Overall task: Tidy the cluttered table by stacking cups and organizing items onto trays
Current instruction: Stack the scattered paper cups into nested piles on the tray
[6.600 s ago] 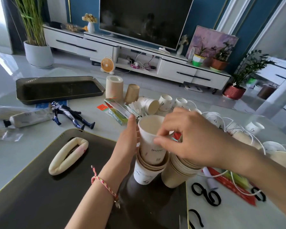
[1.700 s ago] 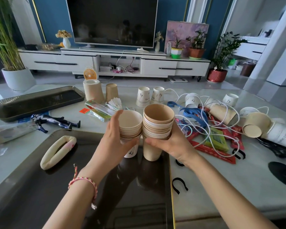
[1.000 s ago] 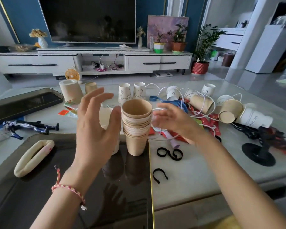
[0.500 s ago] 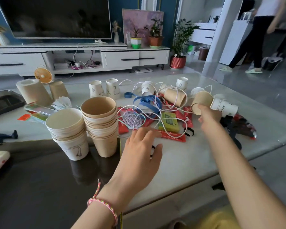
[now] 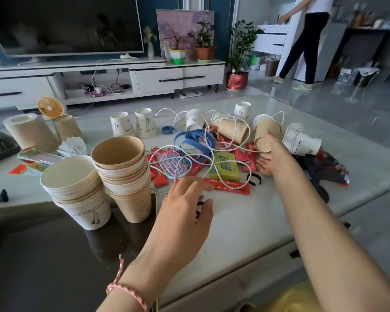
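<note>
cup stacks (image 5: 124,176) stand on the near tray (image 5: 54,262), so the right hand (image 5: 274,155), fingers wide, is at a fallen brown cup (image 5: 266,134), probably to add it; the left hand (image 5: 185,208) hovers, fingers loose and empty.

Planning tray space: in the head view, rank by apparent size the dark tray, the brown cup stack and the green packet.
dark tray
brown cup stack
green packet
Nearness exaggerates the tray, yet the order holds.
</note>
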`<state>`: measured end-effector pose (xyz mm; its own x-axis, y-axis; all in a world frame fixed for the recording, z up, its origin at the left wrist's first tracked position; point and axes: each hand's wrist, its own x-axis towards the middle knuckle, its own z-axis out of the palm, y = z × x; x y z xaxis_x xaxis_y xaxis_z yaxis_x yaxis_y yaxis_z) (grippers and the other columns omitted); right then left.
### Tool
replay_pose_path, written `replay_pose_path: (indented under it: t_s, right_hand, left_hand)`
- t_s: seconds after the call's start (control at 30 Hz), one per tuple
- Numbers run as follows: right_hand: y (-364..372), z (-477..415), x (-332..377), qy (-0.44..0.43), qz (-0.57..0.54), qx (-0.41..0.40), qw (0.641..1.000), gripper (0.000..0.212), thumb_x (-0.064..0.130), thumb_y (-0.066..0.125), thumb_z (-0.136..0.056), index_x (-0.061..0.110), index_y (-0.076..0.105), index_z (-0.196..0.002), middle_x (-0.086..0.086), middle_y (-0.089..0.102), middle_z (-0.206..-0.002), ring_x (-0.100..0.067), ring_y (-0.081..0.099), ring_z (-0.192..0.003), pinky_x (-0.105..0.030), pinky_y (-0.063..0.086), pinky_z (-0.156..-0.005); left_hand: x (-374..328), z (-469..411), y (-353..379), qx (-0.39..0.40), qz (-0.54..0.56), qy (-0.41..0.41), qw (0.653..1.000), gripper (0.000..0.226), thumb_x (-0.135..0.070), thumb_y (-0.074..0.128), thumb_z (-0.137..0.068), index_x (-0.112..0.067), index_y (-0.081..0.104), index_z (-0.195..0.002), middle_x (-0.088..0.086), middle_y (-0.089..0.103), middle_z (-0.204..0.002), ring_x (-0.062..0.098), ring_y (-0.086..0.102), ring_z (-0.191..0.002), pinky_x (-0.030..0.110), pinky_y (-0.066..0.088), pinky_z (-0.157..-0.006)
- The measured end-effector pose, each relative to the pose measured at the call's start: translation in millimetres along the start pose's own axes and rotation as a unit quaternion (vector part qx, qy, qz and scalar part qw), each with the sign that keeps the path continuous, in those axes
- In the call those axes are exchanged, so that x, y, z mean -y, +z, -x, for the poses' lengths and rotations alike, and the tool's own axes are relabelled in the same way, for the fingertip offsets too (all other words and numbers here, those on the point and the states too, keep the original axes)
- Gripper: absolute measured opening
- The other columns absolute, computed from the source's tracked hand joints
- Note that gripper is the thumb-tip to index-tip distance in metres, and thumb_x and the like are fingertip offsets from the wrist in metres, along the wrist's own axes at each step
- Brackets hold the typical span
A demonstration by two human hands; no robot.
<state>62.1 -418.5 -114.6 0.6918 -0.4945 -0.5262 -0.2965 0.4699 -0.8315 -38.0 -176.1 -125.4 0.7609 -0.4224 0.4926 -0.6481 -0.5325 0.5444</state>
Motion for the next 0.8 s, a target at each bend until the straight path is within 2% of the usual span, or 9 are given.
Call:
replay_pose_path:
  t_s: [0.07,0.1,0.2,0.3,0.43,0.5,0.63,0.73,0.8]
  right_hand:
    - [-0.7,-3.0,-0.2,0.008,0.01,-0.004,1.0,0.077,0.064,0.053,-0.081,0.0,0.047,-0.125,-0.006,0.054,-0.086,-0.015,0.05,-0.066,-0.026,0.042,-0.052]
    - [-0.5,-4.0,-0.7,0.007,0.008,-0.005,1.0,0.075,0.062,0.053,-0.082,0.0,0.047,-0.125,-0.005,0.053,-0.084,-0.015,0.051,-0.066,-0.026,0.042,-0.052]
    - [0.6,-2.9,-2.2,-0.001,-0.001,-0.004,1.0,0.07,0.056,0.052,-0.085,0.0,0.045,-0.126,-0.007,0.057,-0.108,-0.016,0.057,-0.084,-0.024,0.043,-0.056]
    - [-0.5,-2.2,-4.3,-0.011,-0.019,0.002,1.0,0.067,0.052,0.055,-0.084,0.0,0.046,-0.125,-0.009,0.056,-0.112,-0.018,0.056,-0.09,-0.026,0.044,-0.06]
    - [-7.3,-6.6,-9.8,-0.02,-0.028,0.007,0.999,0.065,0.049,0.055,-0.085,-0.002,0.048,-0.124,-0.008,0.053,-0.092,-0.018,0.052,-0.079,-0.03,0.045,-0.078]
    - [-10.2,-7.5,-12.0,-0.023,-0.026,0.011,0.999,0.063,0.048,0.055,-0.086,-0.002,0.048,-0.124,-0.008,0.05,-0.084,-0.019,0.052,-0.077,-0.032,0.046,-0.081]
    - [-11.9,-8.3,-16.4,-0.049,-0.023,-0.008,0.998,0.051,0.036,0.058,-0.087,0.0,0.049,-0.122,-0.007,0.047,-0.076,-0.017,0.049,-0.066,-0.031,0.049,-0.067]
    - [-9.9,-9.4,-18.3,-0.063,-0.015,-0.029,0.997,0.049,0.033,0.062,-0.085,0.005,0.046,-0.122,-0.009,0.048,-0.081,-0.019,0.054,-0.076,-0.033,0.051,-0.076]
    - [-8.5,-11.1,-18.9,-0.068,-0.013,-0.051,0.996,0.049,0.029,0.063,-0.085,0.007,0.045,-0.124,-0.01,0.048,-0.086,-0.021,0.054,-0.085,-0.033,0.051,-0.075]
  left_hand:
    - [-1.1,0.3,0.2,0.002,-0.001,-0.002,1.0,0.024,-0.023,0.05,-0.092,-0.019,0.056,-0.114,-0.013,0.049,-0.115,0.001,0.043,-0.104,0.003,0.031,-0.085]
    - [-1.6,0.4,0.3,0.002,-0.003,-0.001,1.0,0.024,-0.023,0.05,-0.092,-0.019,0.056,-0.115,-0.013,0.049,-0.116,0.002,0.043,-0.105,0.004,0.031,-0.085]
    - [-3.3,1.0,-1.4,0.006,-0.002,0.003,1.0,0.024,-0.024,0.049,-0.092,-0.02,0.056,-0.115,-0.014,0.048,-0.116,0.002,0.043,-0.107,0.004,0.031,-0.086]
    - [-4.6,1.9,-4.4,0.006,0.0,0.007,1.0,0.023,-0.024,0.049,-0.092,-0.021,0.056,-0.114,-0.015,0.048,-0.116,-0.002,0.042,-0.105,-0.001,0.03,-0.084]
    - [-4.8,0.5,-9.7,-0.002,-0.004,0.003,1.0,0.024,-0.021,0.051,-0.092,-0.017,0.057,-0.115,-0.011,0.049,-0.118,0.004,0.045,-0.107,0.001,0.03,-0.084]
    - [-5.3,0.0,-13.1,-0.006,-0.002,0.003,1.0,0.025,-0.02,0.052,-0.091,-0.018,0.057,-0.116,-0.011,0.05,-0.118,0.005,0.045,-0.109,0.003,0.029,-0.087]
    - [-8.4,-0.7,-18.1,-0.021,0.011,0.011,1.0,0.027,-0.02,0.053,-0.091,-0.023,0.056,-0.118,-0.017,0.047,-0.114,0.0,0.042,-0.109,-0.001,0.026,-0.086]
    - [-10.0,-3.7,-18.3,-0.025,0.016,0.013,0.999,0.028,-0.02,0.053,-0.091,-0.022,0.055,-0.119,-0.015,0.047,-0.115,-0.001,0.041,-0.108,-0.003,0.027,-0.085]
    - [-12.2,-5.1,-17.2,-0.022,0.02,0.014,0.999,0.027,-0.019,0.053,-0.091,-0.02,0.056,-0.118,-0.012,0.048,-0.116,0.002,0.042,-0.107,-0.004,0.028,-0.083]
